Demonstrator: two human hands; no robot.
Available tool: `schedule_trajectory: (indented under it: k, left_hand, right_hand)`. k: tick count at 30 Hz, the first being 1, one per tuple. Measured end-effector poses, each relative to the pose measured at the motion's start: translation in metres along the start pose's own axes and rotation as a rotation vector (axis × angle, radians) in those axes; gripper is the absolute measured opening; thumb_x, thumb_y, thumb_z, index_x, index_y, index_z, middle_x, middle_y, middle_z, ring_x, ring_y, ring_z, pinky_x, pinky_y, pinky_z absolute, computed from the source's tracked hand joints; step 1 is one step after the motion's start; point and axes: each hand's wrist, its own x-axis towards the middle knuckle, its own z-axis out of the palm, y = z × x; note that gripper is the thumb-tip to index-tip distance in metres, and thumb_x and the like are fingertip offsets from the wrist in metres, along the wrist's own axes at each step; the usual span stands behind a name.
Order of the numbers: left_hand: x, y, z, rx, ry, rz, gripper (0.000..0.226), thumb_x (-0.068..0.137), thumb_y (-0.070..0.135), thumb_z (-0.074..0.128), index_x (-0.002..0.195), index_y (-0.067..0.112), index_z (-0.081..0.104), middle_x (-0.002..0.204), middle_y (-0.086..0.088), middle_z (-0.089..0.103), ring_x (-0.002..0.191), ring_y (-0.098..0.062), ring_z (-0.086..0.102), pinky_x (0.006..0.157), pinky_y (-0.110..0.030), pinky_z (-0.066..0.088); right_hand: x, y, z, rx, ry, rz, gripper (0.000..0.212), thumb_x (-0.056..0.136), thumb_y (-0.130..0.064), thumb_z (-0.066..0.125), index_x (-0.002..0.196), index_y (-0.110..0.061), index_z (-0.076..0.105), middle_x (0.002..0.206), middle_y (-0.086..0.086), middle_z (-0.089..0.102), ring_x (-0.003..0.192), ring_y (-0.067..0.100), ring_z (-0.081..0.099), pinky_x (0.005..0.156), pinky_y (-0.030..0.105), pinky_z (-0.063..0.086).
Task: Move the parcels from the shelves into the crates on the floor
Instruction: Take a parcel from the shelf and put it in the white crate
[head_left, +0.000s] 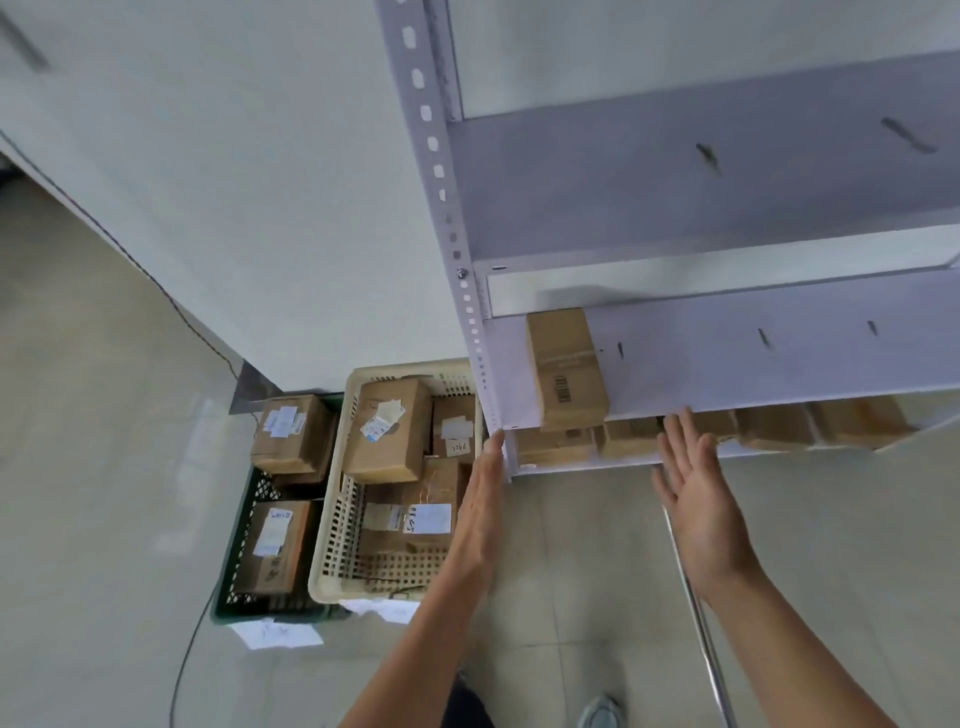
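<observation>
A brown cardboard parcel (567, 366) lies at the left end of a grey metal shelf (779, 353), overhanging its front edge. More brown parcels (774, 426) sit in a row on the shelf below. My left hand (480, 512) is flat and open, fingertips near the shelf's corner post. My right hand (696, 499) is spread open, palm facing left, just below and right of the overhanging parcel. Neither hand touches a parcel. On the floor, a cream crate (332, 545) holds several parcels, and a dark green crate (234, 571) beside it holds two.
The perforated grey upright post (457, 249) of the rack stands between the crates and the shelves. A white wall is behind. Paper sheets (275, 634) lie on the tiled floor before the crates. A thin cable (182, 670) runs along the floor. My shoe (602, 712) shows at the bottom.
</observation>
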Motion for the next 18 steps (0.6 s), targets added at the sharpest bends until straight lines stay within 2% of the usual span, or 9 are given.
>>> schedule_trajectory:
  k: [5, 8, 11, 16, 18]
  left_hand:
    - [0.003, -0.007, 0.028, -0.009, -0.019, -0.018, 0.108, 0.077, 0.104, 0.027, 0.167, 0.044, 0.029, 0.174, 0.018, 0.031, 0.16, -0.004, 0.026, 0.134, -0.055, 0.018]
    - [0.025, -0.008, 0.038, -0.036, -0.008, -0.074, 0.099, 0.086, 0.095, 0.027, 0.168, 0.041, 0.028, 0.175, 0.014, 0.03, 0.161, -0.008, 0.025, 0.133, -0.056, 0.019]
    - [0.061, -0.011, 0.044, -0.053, -0.009, -0.135, 0.081, 0.101, 0.083, 0.028, 0.17, 0.039, 0.026, 0.177, 0.012, 0.026, 0.163, -0.012, 0.022, 0.133, -0.055, 0.017]
    - [0.143, -0.012, 0.046, -0.073, 0.013, -0.209, 0.088, 0.099, 0.08, 0.03, 0.171, 0.029, 0.025, 0.178, 0.005, 0.024, 0.165, -0.018, 0.019, 0.134, -0.052, 0.013]
    - [0.178, -0.012, 0.047, -0.078, 0.031, -0.234, 0.085, 0.102, 0.077, 0.028, 0.171, 0.028, 0.025, 0.178, 0.003, 0.024, 0.165, -0.02, 0.021, 0.134, -0.053, 0.013]
  right_hand:
    - [0.016, -0.002, -0.026, -0.043, -0.02, 0.041, 0.052, 0.1, -0.071, 0.029, 0.15, -0.059, 0.035, 0.16, -0.032, 0.039, 0.152, -0.004, 0.033, 0.13, 0.039, 0.02]
    - [0.04, 0.0, -0.035, -0.063, -0.022, 0.066, 0.065, 0.098, -0.076, 0.032, 0.159, -0.052, 0.03, 0.166, -0.027, 0.034, 0.152, -0.003, 0.033, 0.129, 0.038, 0.021]
    - [0.072, 0.004, -0.042, -0.09, -0.009, 0.105, 0.077, 0.095, -0.072, 0.03, 0.166, -0.042, 0.024, 0.171, -0.021, 0.029, 0.153, 0.0, 0.031, 0.131, 0.042, 0.019]
    - [0.135, 0.014, -0.044, -0.151, 0.009, 0.191, 0.085, 0.092, -0.075, 0.028, 0.168, -0.038, 0.02, 0.174, -0.015, 0.025, 0.159, 0.007, 0.026, 0.132, 0.045, 0.018]
    - [0.164, 0.021, -0.043, -0.167, 0.027, 0.224, 0.081, 0.096, -0.072, 0.026, 0.168, -0.035, 0.019, 0.175, -0.011, 0.023, 0.16, 0.01, 0.024, 0.132, 0.045, 0.017]
